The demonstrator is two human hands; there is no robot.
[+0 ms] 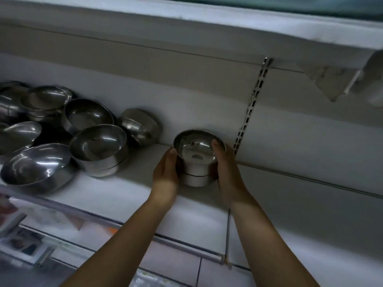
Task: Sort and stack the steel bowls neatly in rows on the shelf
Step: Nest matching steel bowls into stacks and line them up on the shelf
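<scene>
Bowls in a small nested stack (198, 162) sit clasped between my left hand (165, 175) and right hand (227, 172) on the shelf (128, 189). Left of the stack, loose bowls (62, 137) lie jumbled; uneven pressure could tip it.

Bare forearms; left hand (165, 172); right hand (227, 168)
</scene>
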